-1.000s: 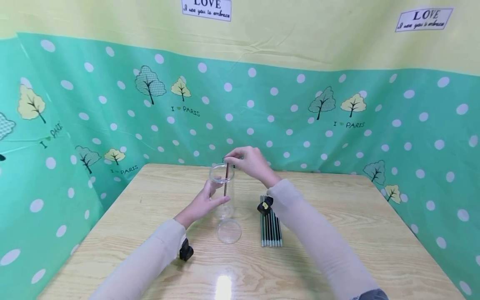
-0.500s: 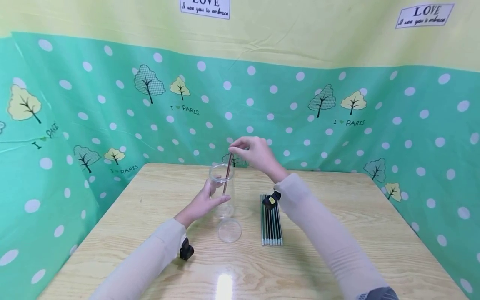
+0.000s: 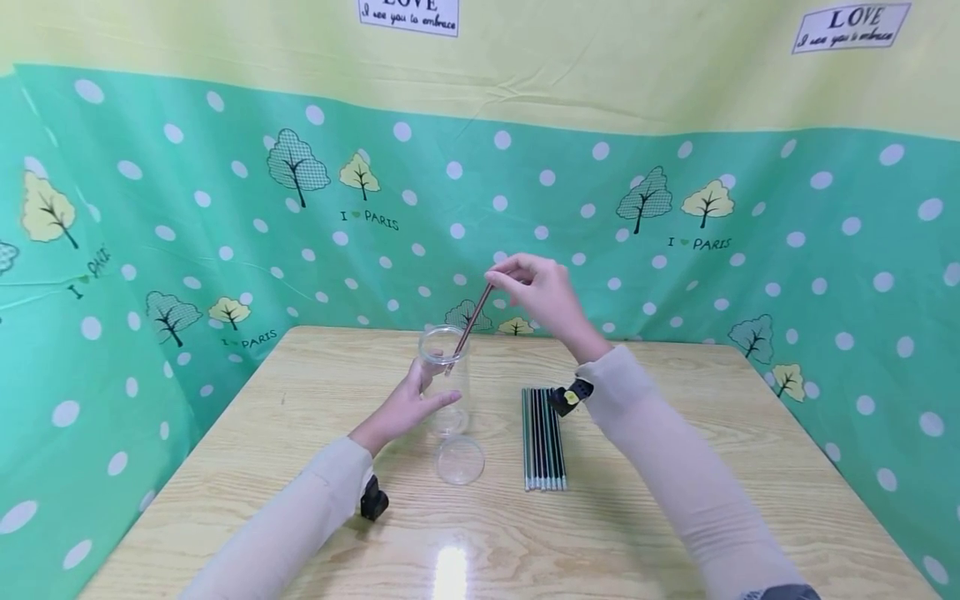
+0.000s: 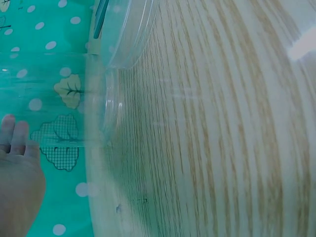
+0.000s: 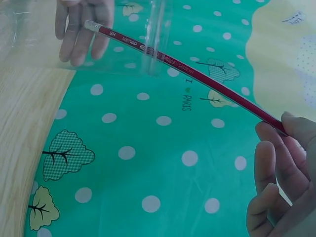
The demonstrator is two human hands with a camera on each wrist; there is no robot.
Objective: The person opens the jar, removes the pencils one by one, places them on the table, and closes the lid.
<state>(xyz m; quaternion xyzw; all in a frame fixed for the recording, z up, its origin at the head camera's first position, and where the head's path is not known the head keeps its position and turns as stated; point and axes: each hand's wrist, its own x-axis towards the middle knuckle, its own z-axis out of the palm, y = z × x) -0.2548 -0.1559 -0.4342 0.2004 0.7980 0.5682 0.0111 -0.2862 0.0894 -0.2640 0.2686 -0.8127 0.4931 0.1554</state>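
Observation:
A tall clear plastic jar (image 3: 444,362) stands upright on the table, and my left hand (image 3: 411,404) grips it with the thumb in front and the fingers behind. My right hand (image 3: 543,296), raised above and right of the mouth, pinches a red pencil (image 3: 474,318) by its upper end. The pencil slants; its white eraser end (image 5: 92,25) is inside the jar, while the rest sticks out past the rim. In the left wrist view, part of the left hand (image 4: 22,173) shows against the jar wall (image 4: 49,98).
A round clear lid (image 3: 460,461) lies just in front of the jar. To the right, several dark and green pencils (image 3: 544,442) lie side by side, partly under the right wrist camera. A dotted green curtain (image 3: 525,225) hangs behind the wooden table (image 3: 675,467).
My right hand has moved up and to the right, drawing the red pencil partly out of the jar and tilting it more. The left hand and jar have stayed put.

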